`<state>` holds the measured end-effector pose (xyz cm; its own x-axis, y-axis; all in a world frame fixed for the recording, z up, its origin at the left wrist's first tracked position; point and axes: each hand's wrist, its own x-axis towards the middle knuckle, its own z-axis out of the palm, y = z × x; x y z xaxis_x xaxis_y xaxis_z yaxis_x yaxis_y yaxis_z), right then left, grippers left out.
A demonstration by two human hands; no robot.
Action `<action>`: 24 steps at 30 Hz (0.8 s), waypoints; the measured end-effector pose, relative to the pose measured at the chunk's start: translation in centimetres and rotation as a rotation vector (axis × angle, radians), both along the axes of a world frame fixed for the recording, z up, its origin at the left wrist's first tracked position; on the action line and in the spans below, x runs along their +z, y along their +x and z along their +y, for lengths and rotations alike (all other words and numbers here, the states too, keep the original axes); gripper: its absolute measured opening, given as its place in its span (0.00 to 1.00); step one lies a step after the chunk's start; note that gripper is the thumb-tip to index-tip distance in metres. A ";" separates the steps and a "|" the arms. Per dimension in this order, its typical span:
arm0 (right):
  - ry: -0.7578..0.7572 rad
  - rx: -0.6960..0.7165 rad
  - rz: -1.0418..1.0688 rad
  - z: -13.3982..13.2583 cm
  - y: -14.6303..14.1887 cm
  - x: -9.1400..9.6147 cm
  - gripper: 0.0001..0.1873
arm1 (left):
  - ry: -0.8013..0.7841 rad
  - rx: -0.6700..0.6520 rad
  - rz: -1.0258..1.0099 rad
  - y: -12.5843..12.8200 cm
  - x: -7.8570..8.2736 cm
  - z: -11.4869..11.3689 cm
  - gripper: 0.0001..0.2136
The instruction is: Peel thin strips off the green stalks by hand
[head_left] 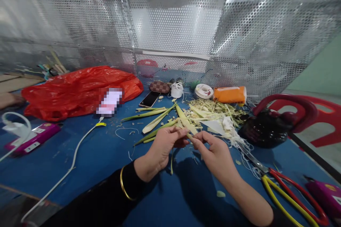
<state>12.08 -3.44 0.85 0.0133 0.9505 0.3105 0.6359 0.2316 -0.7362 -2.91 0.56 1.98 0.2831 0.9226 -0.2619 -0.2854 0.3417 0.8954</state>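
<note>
My left hand (163,146) and my right hand (213,151) meet over the blue table (101,156), both pinched on a pale green leaf strip (184,120) that slants up and away from my fingers. My left wrist wears a gold bangle over a black sleeve. Several more leaf strips (153,118) lie just beyond my hands. A heap of leaf trimmings (215,110) sits behind my right hand.
Red and yellow scissors (290,193) lie at the right, near a black bag (266,129) and a red chair (314,113). A red plastic bag (77,90), a phone (149,98), a white cable (71,163), an orange pack (229,94) and tape roll (204,91) lie farther back. Perforated metal screens wall the table.
</note>
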 end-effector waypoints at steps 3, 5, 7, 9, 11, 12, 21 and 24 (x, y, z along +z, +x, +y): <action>0.018 0.003 -0.035 -0.2 -0.1 0.0 0.15 | 0.019 0.008 0.008 0.2 0.1 0.0 0.10; 0.037 -0.001 -0.065 -0.4 -0.2 0.1 0.15 | 0.032 0.020 0.009 0.4 0.2 -0.1 0.09; 0.055 -0.005 -0.090 -0.7 -0.4 0.3 0.14 | 0.047 0.028 -0.012 0.5 0.1 -0.2 0.09; 0.082 -0.001 -0.107 -0.9 -0.5 0.4 0.14 | 0.062 0.022 -0.041 0.5 -0.1 -0.2 0.09; 0.114 0.010 -0.116 -1.1 -0.7 0.5 0.14 | 0.066 0.025 -0.060 0.5 -0.5 -0.2 0.09; 0.129 0.018 -0.119 -1.1 -0.8 0.5 0.14 | 0.064 0.033 -0.062 0.4 -0.8 -0.1 0.08; -0.034 -0.084 0.129 -0.4 -0.2 0.2 0.20 | -0.013 -0.028 -0.065 0.2 -0.5 0.0 0.09; -0.103 -0.139 0.293 0.3 0.3 0.0 0.19 | -0.023 -0.053 -0.050 0.2 0.0 -0.1 0.10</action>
<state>12.35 -3.19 0.81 0.2200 0.9593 0.1771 0.4139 0.0726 -0.9074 -2.71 0.50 1.93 0.3448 0.8998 -0.2672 -0.3106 0.3780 0.8721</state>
